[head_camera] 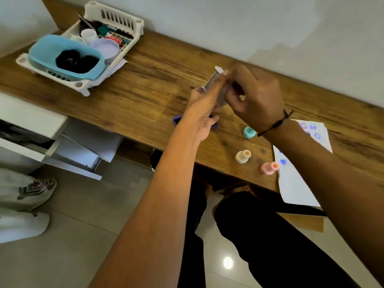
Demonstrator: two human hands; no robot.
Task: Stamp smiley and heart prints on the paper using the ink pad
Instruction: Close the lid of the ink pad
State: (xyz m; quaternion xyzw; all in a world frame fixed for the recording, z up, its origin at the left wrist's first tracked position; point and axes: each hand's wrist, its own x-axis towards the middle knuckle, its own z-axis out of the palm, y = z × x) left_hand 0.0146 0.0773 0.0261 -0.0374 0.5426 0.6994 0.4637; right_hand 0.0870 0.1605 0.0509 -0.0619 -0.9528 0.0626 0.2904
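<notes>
A: How far along does the stamping look?

B: Well advanced, I'd judge. The white sheet of paper (295, 183), which hangs partly over the near edge of the wooden desk (145, 80), already carries several blue smiley prints (312, 126) at its far end and at least one blue heart print (283, 162) nearer the person. Much of the sheet is hidden under the right forearm, so I can't count them.

A: And the ink pad?

B: The small purple rectangular ink pad (176, 120) lies on the desk, well left of the paper, open, with its dark inked face showing. The left hand (204, 119) partly covers it.

A: What are the hands doing?

B: Both are raised above the ink pad, gripping one pale, flat, stiff-looking piece (218, 84). It's blurred; possibly the pad's lid, but I can't tell. The left hand's fingers lie along it, and the right hand (253, 98) pinches its other side.

A: The stamps?

B: All three lie untouched between ink pad and paper: a teal rounded plastic stamp (249, 132), a cream knob-shaped stamp (242, 156) and a pink knob-shaped stamp (269, 168) just beside the paper's edge. They look smooth and matt. The desk is grained brown laminate.

A: What's left?

B: Perhaps only closing the pad, or more prints.
</notes>
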